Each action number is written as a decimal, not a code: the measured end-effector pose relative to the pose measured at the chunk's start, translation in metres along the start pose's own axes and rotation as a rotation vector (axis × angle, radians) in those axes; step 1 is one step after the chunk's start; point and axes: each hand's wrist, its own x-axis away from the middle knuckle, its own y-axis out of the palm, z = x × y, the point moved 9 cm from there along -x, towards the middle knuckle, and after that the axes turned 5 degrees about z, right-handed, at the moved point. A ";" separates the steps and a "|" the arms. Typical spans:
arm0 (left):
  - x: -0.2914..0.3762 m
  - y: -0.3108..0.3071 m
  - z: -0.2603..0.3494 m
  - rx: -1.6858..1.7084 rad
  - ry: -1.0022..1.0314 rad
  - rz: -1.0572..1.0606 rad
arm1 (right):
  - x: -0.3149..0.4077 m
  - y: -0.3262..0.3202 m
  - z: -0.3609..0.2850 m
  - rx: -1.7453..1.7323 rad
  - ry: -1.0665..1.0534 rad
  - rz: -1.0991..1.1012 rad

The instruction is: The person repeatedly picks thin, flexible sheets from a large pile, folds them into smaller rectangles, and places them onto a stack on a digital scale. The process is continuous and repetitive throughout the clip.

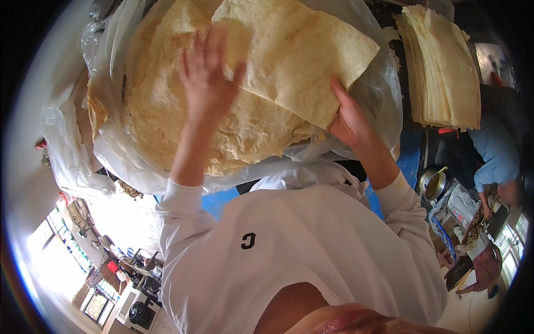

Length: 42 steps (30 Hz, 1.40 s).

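Note:
A thin, pale yellow sheet [300,54], perhaps flatbread or a dried dough sheet, lies slanted over a broad pile of similar, rougher sheets [167,112]. My right hand [350,119] grips this top sheet at its lower right edge, thumb above and fingers beneath. Blurred, my left hand [210,71] is spread over the pile with its fingers apart, at the left end of the top sheet; it holds nothing that I can make out. Clear plastic sheeting [384,83] surrounds and underlies the pile.
To the right stands a thick stack of trimmed yellow sheets [446,71]. Beyond it, a person in a blue top [496,150] bends over other items, near a round metal pot [434,183]. Another person [486,267] is farther off. Crumpled plastic [71,146] hangs at the left.

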 end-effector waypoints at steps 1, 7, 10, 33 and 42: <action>0.009 0.017 0.023 0.016 0.031 -0.080 | 0.000 -0.004 0.001 0.006 0.015 0.043; 0.022 0.020 0.032 0.291 -0.258 -0.037 | 0.005 0.005 -0.004 0.087 -0.055 0.047; 0.070 -0.008 0.007 1.077 -0.967 0.388 | 0.014 0.014 -0.002 0.097 -0.115 0.106; 0.097 0.005 0.104 2.029 -1.317 -0.008 | 0.067 -0.011 -0.016 0.909 -0.264 0.445; 0.143 0.052 0.039 1.881 -1.600 -0.039 | 0.085 0.054 -0.026 1.139 -0.761 0.073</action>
